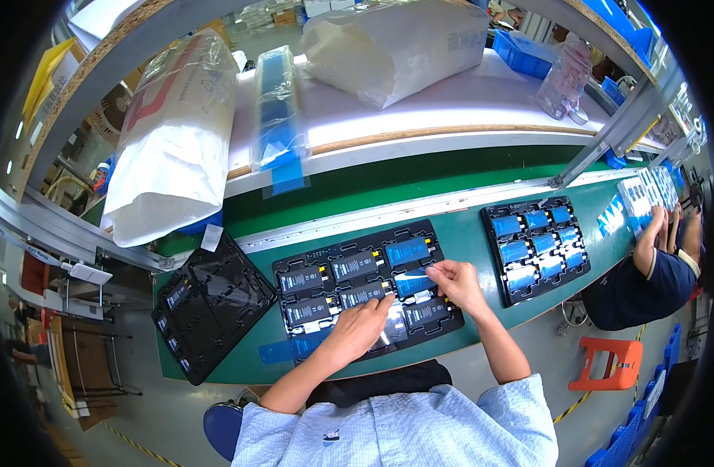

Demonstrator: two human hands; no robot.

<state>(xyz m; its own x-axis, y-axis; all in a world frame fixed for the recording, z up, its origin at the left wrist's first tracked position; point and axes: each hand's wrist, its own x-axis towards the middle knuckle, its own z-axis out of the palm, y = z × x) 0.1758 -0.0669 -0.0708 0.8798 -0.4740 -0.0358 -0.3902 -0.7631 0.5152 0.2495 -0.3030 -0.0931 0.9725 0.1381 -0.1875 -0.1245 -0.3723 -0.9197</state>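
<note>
One blue film (408, 285) is lying over right-hand slot, middle row of black tray (326, 253), on green desk (470, 251). I'm watching right hand (460, 286) pinching film's right end; left hand (361, 323) is resting fingertips by right end of middle battery (361, 295), grip unclear to me. Film is looking light, floppy, slippery, calling for corner pinch; battery is looking stiff yet fragile, calling for hold by long edges.

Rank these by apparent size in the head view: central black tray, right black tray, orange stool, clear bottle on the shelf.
1. Central black tray
2. Right black tray
3. Orange stool and clear bottle: too alike to rank, and they stand at different depths.
</note>
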